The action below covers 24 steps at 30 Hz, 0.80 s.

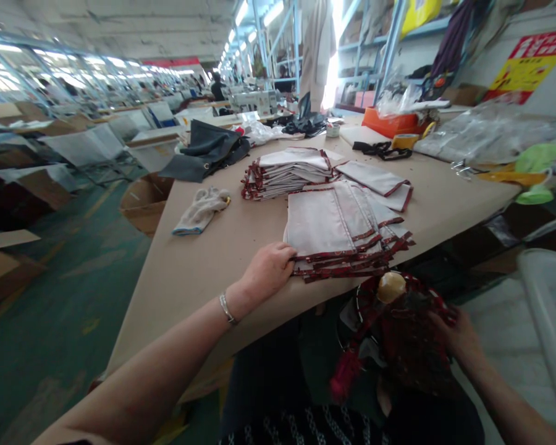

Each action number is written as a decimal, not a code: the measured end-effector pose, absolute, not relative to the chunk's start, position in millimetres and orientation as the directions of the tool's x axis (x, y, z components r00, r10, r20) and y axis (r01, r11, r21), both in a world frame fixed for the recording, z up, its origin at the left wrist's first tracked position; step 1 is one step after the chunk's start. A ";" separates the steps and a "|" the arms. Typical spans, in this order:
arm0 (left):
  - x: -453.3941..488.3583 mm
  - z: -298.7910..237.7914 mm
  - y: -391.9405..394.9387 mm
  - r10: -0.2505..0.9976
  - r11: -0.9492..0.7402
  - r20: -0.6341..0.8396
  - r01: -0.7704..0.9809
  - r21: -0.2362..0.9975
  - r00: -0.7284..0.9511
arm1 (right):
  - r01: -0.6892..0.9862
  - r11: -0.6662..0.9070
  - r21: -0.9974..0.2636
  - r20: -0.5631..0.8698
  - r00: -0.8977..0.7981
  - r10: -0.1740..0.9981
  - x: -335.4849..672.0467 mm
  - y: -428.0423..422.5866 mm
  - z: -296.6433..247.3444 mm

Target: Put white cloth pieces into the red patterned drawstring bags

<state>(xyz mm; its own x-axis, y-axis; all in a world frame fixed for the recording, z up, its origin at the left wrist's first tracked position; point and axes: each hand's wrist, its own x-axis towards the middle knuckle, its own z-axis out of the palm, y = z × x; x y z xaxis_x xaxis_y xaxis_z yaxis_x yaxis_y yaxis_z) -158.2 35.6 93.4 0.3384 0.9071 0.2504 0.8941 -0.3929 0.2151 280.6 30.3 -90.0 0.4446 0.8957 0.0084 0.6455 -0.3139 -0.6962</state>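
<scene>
Grey fabric panels edged in dark red trim form the near stack (343, 232), which lies at the front edge of the table (204, 259) directly ahead of us. Our left hand (266, 272) rests against the stack's left corner, the fingers curled loosely onto the lowest panels and touching them; we cannot tell whether they pinch a layer or merely press on it. A metal bracelet (227, 309) circles that wrist.

Below the table edge, in our lap, sits a dark red patterned bundle (398, 334) with a rounded tan object (391, 286) on top. Our right hand (458, 337) lies against the bundle's right side, its fingers closed on the cloth.

Behind the near stack we see a second, taller stack (285, 173) of the same trimmed panels, and to its right a few loose panels (380, 182). A pale work glove (201, 210) lies well to the left of both stacks. Farther back lie folded dark grey cloth (208, 151), an orange tray (389, 123), a roll of tape (403, 141) and clear plastic bags (486, 133). Cardboard boxes (143, 201) stand on the green floor at the left.
</scene>
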 end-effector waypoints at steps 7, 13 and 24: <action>-156.1 99.9 40.0 0.937 -0.327 0.160 0.941 0.080 0.312 | 0.614 0.428 -0.663 0.589 0.074 0.805 169.7 7.2 88.1; -146.0 105.3 42.1 0.932 -0.314 0.166 0.947 -0.069 0.322 | 0.655 0.737 -0.166 0.407 -0.635 0.656 39.7 35.1 151.4; -152.9 122.8 29.3 0.898 -0.187 0.438 0.940 0.287 0.045 | 0.917 0.395 -0.054 0.310 -0.361 0.880 38.3 97.9 160.4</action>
<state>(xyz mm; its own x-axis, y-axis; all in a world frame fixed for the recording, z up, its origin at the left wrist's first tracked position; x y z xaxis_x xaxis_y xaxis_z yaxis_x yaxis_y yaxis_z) -152.9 29.3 122.8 0.0454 0.8980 0.4377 0.9396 -0.1872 0.2867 38.3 97.9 160.4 -0.3610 0.8795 0.3100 0.9170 0.3953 -0.0536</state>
